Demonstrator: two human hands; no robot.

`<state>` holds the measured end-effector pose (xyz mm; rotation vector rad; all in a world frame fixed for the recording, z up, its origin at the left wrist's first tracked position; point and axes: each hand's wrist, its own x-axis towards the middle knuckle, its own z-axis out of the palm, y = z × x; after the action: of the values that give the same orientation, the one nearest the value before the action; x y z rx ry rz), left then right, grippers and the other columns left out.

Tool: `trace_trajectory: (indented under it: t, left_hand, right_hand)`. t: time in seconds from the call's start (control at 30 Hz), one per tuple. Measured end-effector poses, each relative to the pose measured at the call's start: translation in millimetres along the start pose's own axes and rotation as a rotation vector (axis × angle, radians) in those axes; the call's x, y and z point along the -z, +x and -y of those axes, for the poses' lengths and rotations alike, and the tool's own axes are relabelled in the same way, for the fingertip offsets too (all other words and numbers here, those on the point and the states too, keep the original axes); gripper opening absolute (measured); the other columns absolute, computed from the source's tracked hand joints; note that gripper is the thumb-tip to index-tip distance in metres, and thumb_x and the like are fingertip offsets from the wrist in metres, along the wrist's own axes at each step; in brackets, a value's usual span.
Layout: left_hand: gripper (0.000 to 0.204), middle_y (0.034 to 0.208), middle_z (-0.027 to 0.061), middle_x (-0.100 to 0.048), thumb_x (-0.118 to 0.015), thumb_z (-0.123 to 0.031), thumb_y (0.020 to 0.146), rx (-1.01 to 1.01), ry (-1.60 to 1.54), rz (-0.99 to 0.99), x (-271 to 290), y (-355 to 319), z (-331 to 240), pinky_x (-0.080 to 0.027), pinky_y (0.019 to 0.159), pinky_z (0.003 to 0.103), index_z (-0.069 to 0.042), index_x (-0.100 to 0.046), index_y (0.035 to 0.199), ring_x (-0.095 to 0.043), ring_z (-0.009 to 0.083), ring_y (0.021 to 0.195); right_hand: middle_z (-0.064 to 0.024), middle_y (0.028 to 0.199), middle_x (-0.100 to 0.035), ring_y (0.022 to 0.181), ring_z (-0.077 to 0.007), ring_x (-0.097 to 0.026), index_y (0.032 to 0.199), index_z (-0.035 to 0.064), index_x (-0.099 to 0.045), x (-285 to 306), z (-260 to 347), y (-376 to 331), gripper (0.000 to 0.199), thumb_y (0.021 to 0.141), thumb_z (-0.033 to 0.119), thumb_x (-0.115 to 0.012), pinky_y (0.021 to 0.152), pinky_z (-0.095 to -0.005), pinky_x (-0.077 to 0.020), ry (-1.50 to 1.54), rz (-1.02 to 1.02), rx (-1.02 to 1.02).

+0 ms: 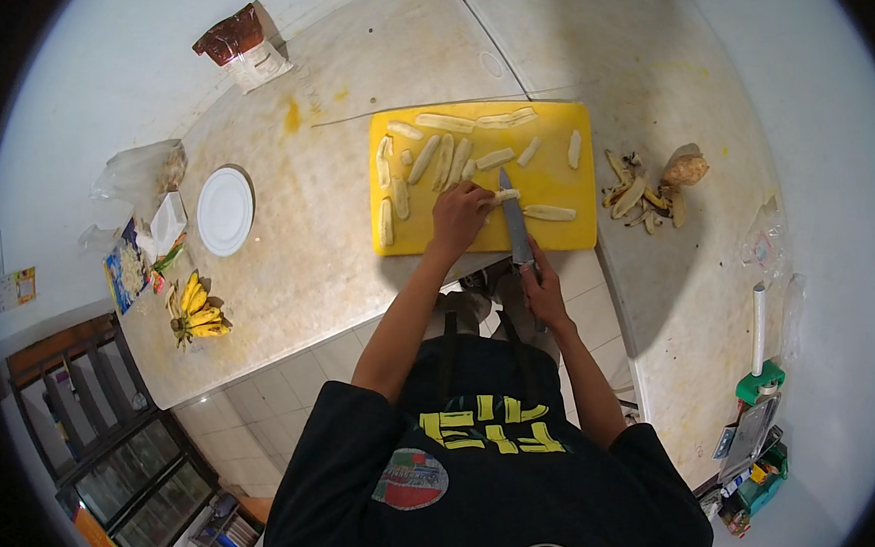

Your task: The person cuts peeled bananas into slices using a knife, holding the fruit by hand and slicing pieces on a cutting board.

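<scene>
A yellow cutting board point(554, 131) lies at the table's near edge with several long banana slices spread over it. My left hand point(461, 212) is closed on a short piece of banana point(502, 197) near the middle of the board, its fingertips curled at the piece's left end. In my right hand point(542, 287) is the handle of a kitchen knife point(516, 224). Its blade points away from me and crosses the right part of that piece. Just right of the blade rests another banana slice point(549, 212). Whether the blade has cut through the piece, I cannot tell.
Banana peels point(638, 199) are heaped right of the board, beside a brownish lump point(687, 168). On the left are a white plate point(225, 211), a bunch of yellow bananas point(199, 310) and a white container point(168, 222). A brown and white bag point(243, 50) stands at the back.
</scene>
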<state>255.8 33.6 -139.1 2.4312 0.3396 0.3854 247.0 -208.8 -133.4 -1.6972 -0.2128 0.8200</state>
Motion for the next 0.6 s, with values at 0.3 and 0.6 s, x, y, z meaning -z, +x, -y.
trace_trajectory:
  t: [0.3,0.6]
  left_hand:
    - [0.016,0.093,0.0073,-0.072,-0.081,-0.019,0.083,0.053,0.004,0.02,6.8,-4.9,0.2,-0.053,0.085,0.044,-0.011,-0.082,0.097,-0.068,0.0305,0.094]
    - [0.016,0.089,0.0085,-0.071,-0.081,-0.019,0.083,0.053,-0.033,0.002,4.8,-3.5,-0.1,-0.052,0.08,0.044,-0.011,-0.083,0.097,-0.068,0.0312,0.088]
  right_hand:
    - [-0.0057,0.077,-0.06,0.059,-0.011,-0.05,0.165,0.0211,-0.038,4.5,6.7,-2.3,0.059,0.108,0.016,-0.052,0.059,-0.0313,-0.0478,-0.09,0.016,-0.075]
    - [0.0033,0.064,-0.045,0.05,-0.0065,-0.042,0.167,0.024,-0.033,-3.4,-3.3,1.1,0.061,0.109,0.016,-0.05,0.047,-0.0269,-0.0401,-0.05,0.019,-0.014]
